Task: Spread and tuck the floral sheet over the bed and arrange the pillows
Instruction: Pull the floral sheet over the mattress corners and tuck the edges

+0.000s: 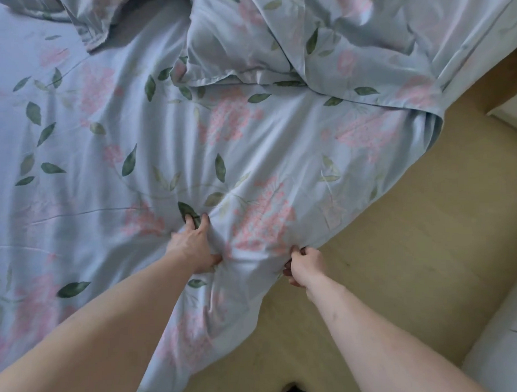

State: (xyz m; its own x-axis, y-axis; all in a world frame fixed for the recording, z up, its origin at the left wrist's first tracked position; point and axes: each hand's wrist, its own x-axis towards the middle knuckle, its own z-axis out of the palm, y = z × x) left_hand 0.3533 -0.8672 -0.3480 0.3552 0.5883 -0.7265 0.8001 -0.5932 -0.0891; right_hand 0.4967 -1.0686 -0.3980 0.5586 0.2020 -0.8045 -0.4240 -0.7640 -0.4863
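Both hands sit at the bed's near side edge, gripping the pale blue cotton sheet printed w/ pink flower clusters and green leaves (167, 134). That sheet covers nearly the whole bed; its long run goes up and left from the hands toward the head end, and its loose edge drapes over the side, diagonally from lower left to upper right, hanging toward the light wood-look floor (400, 249).

Left hand (194, 245) lies further in on the mattress top, fingers curled down into a bunched fold, thumb hooked on the near side, so it's pinching a ridge of cloth. Right hand (305, 266) is at the very edge, fingers clenched round the hem where the cloth tips over the side. Wrinkles fan outward from both grips, so the fabric looks pulled taut toward the person. Right hand is nearer the overhang, so a tuck would prob. start there, going down and under; left would do better as the anchor.

Further up, two pillows in matching floral cases: one rumpled pillow (246, 40) centre-top, another (95, 16) top left, only partly in frame. A loose layer of the same print (393, 50) is heaped top right, poss. a duvet, hard to tell. It overlaps the edge there and would hinder tucking further along.

Off-white furniture (508, 345) stands lower right, and a wooden piece (482, 79) upper right, near the bed.
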